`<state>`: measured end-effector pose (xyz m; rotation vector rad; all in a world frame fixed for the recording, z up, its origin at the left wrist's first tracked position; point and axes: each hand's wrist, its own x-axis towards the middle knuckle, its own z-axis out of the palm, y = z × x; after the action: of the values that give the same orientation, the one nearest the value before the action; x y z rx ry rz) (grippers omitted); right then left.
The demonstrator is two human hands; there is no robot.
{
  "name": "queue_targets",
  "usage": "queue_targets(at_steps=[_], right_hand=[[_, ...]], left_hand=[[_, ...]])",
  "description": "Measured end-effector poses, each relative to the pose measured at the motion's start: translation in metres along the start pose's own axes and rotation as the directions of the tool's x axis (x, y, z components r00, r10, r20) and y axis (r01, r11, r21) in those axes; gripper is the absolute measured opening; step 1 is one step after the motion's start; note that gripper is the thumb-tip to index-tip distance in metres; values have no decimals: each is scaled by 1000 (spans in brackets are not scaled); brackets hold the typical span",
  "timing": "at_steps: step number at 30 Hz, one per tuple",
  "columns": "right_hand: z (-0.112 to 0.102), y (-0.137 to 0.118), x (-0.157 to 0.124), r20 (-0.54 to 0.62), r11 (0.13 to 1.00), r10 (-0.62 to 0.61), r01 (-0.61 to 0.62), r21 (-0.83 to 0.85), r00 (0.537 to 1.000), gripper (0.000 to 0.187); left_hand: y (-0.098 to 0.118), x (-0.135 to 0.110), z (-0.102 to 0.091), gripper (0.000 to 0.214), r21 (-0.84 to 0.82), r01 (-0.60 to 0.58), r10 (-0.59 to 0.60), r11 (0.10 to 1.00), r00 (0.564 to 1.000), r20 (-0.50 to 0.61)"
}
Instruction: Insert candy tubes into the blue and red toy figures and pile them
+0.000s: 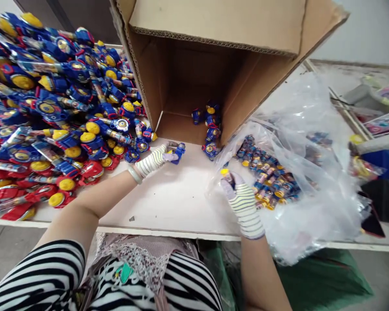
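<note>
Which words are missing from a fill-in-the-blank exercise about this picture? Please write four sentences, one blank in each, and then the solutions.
1. The toy in the left hand is mainly ____.
2. The right hand holds a small tube whose visible end is ____.
3. The open box is made of ____.
4. From the wearer's view, the pile of toys lies to the box's ____.

Missing words: blue; yellow; cardboard; left.

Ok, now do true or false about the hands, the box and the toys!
1. The left hand holds a blue toy. True.
2. The right hand holds a little piece with a yellow end. True.
3. The cardboard box is closed. False: it is open.
4. Some other toys sit inside the box. True.
5. The gloves are plain black. False: they are striped.
6. The toy pile is all red. False: many are blue.
</note>
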<state>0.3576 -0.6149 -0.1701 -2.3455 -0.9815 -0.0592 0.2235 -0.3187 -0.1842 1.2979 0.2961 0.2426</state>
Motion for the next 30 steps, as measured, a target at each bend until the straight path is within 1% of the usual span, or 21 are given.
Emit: queue_targets(at_steps=[2, 4, 5, 7, 9, 11, 14, 16, 17, 18, 19, 20, 21, 22, 23, 24, 25, 27, 28, 29, 30], right_hand=[[8, -30, -5, 78, 987, -124, 115, 114, 989, 43], [14, -58, -5, 182, 976, -195, 172, 133, 964, 41], [16, -69, -3, 232, 971, -225, 198, 134, 946, 40], [16, -85, -2, 327, 955, -293, 255, 153, 899, 38], [15, -95, -5, 404, 940, -342, 307, 153, 848, 34], [13, -101, -10, 461, 937, -342, 333, 105, 819, 32], [13, -106, -19, 495, 938, -325, 342, 59, 806, 34], [15, -108, -26, 475, 939, -337, 325, 112, 813, 37], [16, -108, -30, 454, 942, -334, 293, 162, 826, 38], [18, -108, -34, 436, 945, -313, 230, 233, 844, 41], [21, -108, -39, 443, 937, -274, 132, 323, 854, 45], [24, -108, -43, 495, 907, -230, 0, 421, 838, 50], [28, -108, -47, 578, 851, -199, -153, 503, 791, 57], [31, -108, -51, 664, 781, -189, -299, 548, 724, 64], [34, -109, -53, 727, 724, -196, -403, 560, 658, 69], [37, -110, -54, 751, 703, -201, -442, 558, 629, 72], [39, -110, -53, 737, 727, -195, -409, 552, 648, 71], [39, -112, -51, 611, 854, -160, -201, 479, 776, 62], [38, -113, -50, 544, 907, -160, -95, 411, 823, 56], [37, -114, -50, 506, 934, -170, -25, 356, 846, 51], [36, -115, -51, 506, 940, -179, -5, 341, 843, 48]], left_hand=[[1, -26, 4, 60, -158, 13, -3, 987, 998, 63], [2, -43, 8, 54, -224, 39, -9, 974, 991, 134], [4, -49, 9, 50, -212, 46, -11, 976, 987, 161], [7, -57, 8, 40, -113, 7, 12, 994, 986, 167], [12, -62, 5, 34, 5, -50, 48, 999, 987, 155], [14, -66, 2, 34, 51, -60, 51, 997, 985, 163], [13, -72, 4, 36, -28, 8, -2, 1000, 979, 204], [11, -75, 8, 37, -93, 24, -4, 995, 979, 201], [10, -76, 11, 37, -116, 14, 8, 993, 981, 192], [11, -78, 13, 38, -129, -4, 28, 992, 982, 186], [12, -80, 15, 39, -124, -32, 56, 992, 980, 193], [15, -81, 16, 40, -100, -70, 90, 993, 972, 217], [20, -82, 16, 41, -57, -110, 121, 992, 957, 265], [24, -83, 15, 42, 0, -145, 137, 989, 934, 330], [29, -83, 14, 42, 65, -172, 132, 983, 908, 397], [33, -82, 12, 42, 132, -189, 112, 973, 888, 445], [36, -81, 10, 42, 188, -195, 89, 963, 884, 458], [36, -79, 7, 41, 257, -178, 63, 950, 913, 402], [34, -79, 7, 42, 267, -170, 68, 949, 933, 353], [30, -79, 8, 43, 260, -163, 76, 952, 946, 314], [26, -80, 10, 44, 235, -154, 81, 960, 952, 296]])
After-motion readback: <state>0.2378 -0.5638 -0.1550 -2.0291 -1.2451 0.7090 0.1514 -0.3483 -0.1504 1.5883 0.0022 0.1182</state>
